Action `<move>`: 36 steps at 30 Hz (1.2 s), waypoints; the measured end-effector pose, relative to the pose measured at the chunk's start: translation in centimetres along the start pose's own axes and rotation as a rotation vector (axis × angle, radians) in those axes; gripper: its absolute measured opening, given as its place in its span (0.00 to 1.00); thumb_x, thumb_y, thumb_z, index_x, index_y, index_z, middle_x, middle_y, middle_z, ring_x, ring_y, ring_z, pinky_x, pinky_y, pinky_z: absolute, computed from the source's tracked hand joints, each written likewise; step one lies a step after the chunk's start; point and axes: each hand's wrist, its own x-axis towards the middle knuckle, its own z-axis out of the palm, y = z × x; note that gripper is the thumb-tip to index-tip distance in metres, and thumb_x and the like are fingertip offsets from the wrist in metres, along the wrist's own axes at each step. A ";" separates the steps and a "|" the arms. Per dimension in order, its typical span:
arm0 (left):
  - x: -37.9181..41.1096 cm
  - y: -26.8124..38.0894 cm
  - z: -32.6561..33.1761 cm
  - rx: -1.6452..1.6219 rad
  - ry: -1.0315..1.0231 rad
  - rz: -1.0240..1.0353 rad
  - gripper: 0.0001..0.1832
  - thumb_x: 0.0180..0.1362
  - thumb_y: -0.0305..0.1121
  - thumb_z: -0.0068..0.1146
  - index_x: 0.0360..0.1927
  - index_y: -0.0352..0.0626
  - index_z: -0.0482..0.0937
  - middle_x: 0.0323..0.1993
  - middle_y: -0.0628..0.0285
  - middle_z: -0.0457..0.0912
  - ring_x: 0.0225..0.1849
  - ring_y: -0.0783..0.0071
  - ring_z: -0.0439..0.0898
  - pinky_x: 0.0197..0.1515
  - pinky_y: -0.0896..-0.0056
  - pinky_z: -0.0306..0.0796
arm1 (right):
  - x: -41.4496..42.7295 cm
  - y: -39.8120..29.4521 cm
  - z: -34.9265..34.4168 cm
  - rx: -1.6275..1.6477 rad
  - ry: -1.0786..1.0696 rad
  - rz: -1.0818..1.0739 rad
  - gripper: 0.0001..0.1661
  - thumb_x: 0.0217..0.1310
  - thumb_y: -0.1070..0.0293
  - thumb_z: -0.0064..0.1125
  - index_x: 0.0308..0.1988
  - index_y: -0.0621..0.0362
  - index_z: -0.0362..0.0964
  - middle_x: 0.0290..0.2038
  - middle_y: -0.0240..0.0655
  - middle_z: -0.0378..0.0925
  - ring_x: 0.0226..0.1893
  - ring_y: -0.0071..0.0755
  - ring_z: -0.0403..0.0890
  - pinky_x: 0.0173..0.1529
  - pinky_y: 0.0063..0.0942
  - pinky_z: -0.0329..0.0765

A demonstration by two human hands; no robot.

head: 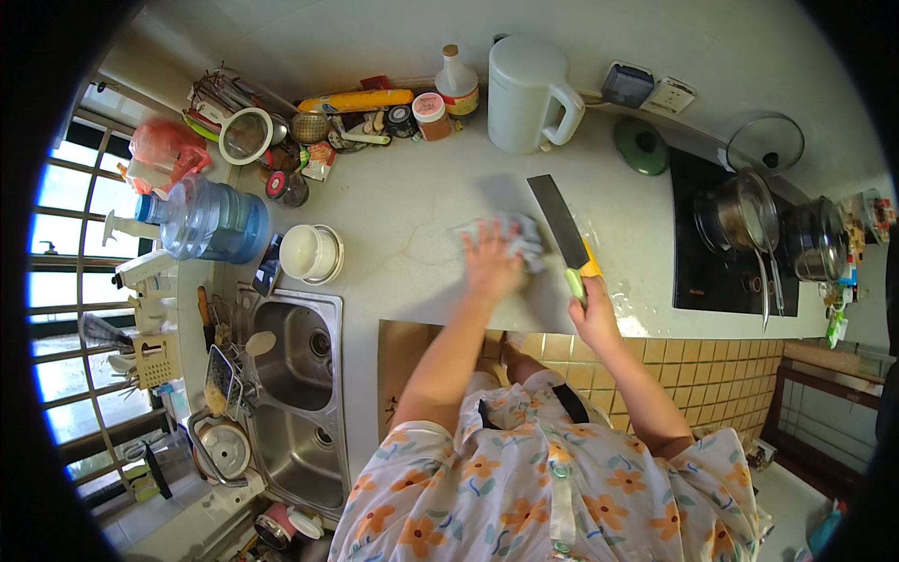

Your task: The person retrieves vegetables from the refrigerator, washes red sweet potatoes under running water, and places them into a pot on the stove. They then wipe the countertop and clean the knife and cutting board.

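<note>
My left hand (pixel 493 265) lies spread, palm down, at a crumpled grey cloth (pixel 528 242) on the pale countertop (pixel 400 211); both are somewhat blurred. The cloth shows under and to the right of the fingers. In my right hand (pixel 595 309) I hold a cleaver by its yellow handle (pixel 592 263), along with a light green piece (pixel 576 285) that I cannot name for certain. The dark blade of the cleaver (pixel 560 219) points away from me, up and to the left. Wet spots glisten on the counter to its right.
A double steel sink (pixel 342 393) is at the left, with a white bowl (pixel 302 253) and a large blue water bottle (pixel 225 219) beyond it. A pale electric kettle (pixel 523 98), jars and a bottle line the wall. Pots stand on the black cooktop (pixel 709 284) at the right, near a green lid (pixel 641 146).
</note>
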 end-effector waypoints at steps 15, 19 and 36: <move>-4.8 -16.3 -1.2 0.031 0.131 -0.206 0.42 0.59 0.47 0.51 0.76 0.56 0.50 0.77 0.54 0.47 0.78 0.55 0.44 0.76 0.45 0.39 | 1.7 -4.1 1.4 0.015 -0.025 -0.055 0.21 0.56 0.71 0.58 0.49 0.66 0.66 0.43 0.50 0.69 0.42 0.59 0.74 0.47 0.42 0.74; 3.3 -20.8 -1.4 -0.002 0.198 -0.318 0.41 0.59 0.48 0.49 0.76 0.54 0.51 0.78 0.53 0.45 0.79 0.55 0.40 0.76 0.46 0.35 | 1.7 -4.5 1.4 0.012 0.003 0.003 0.20 0.56 0.73 0.57 0.49 0.66 0.66 0.42 0.50 0.69 0.41 0.57 0.74 0.46 0.41 0.74; -13.1 -10.6 -4.5 -0.335 -0.003 -0.059 0.45 0.50 0.41 0.57 0.72 0.43 0.57 0.76 0.45 0.48 0.77 0.49 0.46 0.76 0.48 0.39 | 8.7 -8.5 8.4 -0.269 -0.210 -0.214 0.23 0.53 0.71 0.61 0.51 0.62 0.69 0.45 0.46 0.70 0.46 0.52 0.76 0.45 0.42 0.77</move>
